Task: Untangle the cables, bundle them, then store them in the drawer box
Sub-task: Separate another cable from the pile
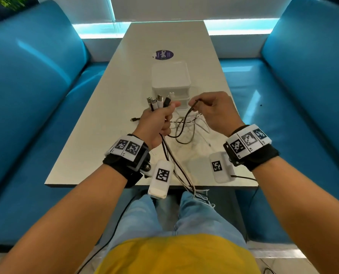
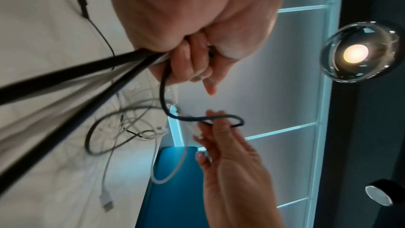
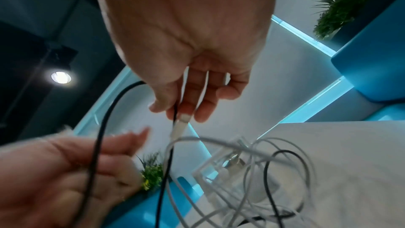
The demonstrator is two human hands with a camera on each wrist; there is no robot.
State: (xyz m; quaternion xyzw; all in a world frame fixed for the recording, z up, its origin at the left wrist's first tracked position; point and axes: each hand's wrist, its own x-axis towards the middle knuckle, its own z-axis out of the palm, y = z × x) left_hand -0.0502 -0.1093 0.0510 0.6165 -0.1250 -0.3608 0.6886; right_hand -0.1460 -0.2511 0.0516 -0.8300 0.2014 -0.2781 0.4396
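My left hand [image 1: 156, 121] grips a bunch of black and white cables, their plug ends [image 1: 158, 101] fanned out above the fist; the cable tails [image 1: 176, 167] run back toward the table's near edge. My right hand [image 1: 210, 109] pinches a black cable [image 1: 186, 117] and a white plug [image 3: 178, 128] between thumb and fingers, just right of the left hand. Below the hands a loose tangle of white and black cables [image 1: 188, 127] lies on the table. The white drawer box [image 1: 170, 80] stands just beyond the hands. In the left wrist view the black cable [image 2: 197, 118] loops between both hands.
The pale table [image 1: 125, 95] has a round purple sticker [image 1: 163, 54] behind the box. A black plug [image 1: 134, 119] lies left of the tangle. Blue sofas [image 1: 36, 95] flank the table on both sides. A thin black wire [image 1: 243, 177] crosses the table's near right edge.
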